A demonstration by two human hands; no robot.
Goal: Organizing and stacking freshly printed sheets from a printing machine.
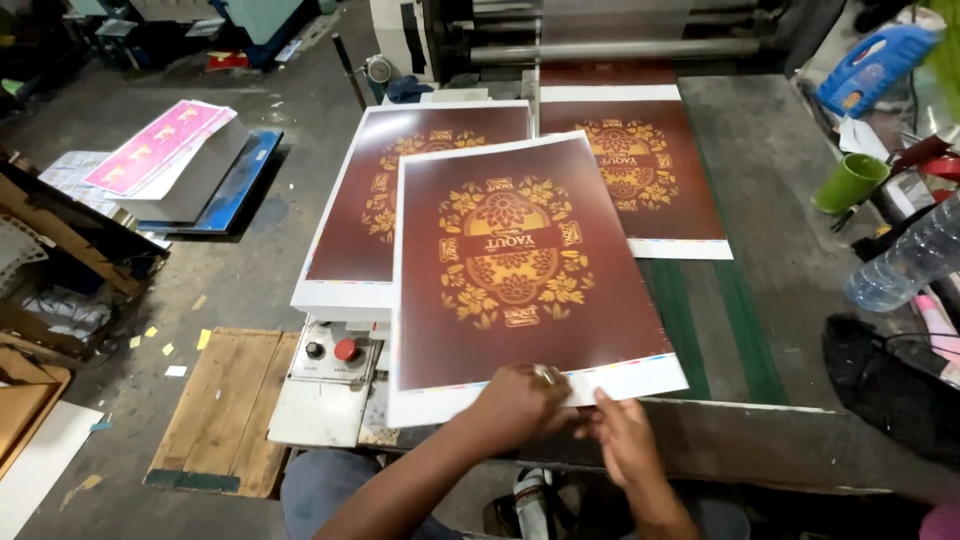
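The left hand [520, 400] grips the near white margin of the printed sheet [520, 265], a maroon sheet with a gold floral emblem, fingers closed over the edge. The right hand [622, 435] pinches the same margin just beside it; whether its thumb sits under the paper cannot be confirmed, as the sheet's edge hides it.

The sheet extends away from both hands, raised slightly and overlapping the stack of matching sheets [400, 200] beyond the left hand.

To handle it well, keep both grips on the unprinted margin, hold the sheet flat, and avoid dragging the printed face across the stack.

Edges and clearance: another printed sheet [640, 170] lies past the right hand on the machine table [770, 200], whose near edge runs just beyond the fingers. A control box with red button [335, 355] sits near the left hand. A green cup [850, 183] and a plastic bottle [905, 262] stand well off to the right. The table's centre offers open room.
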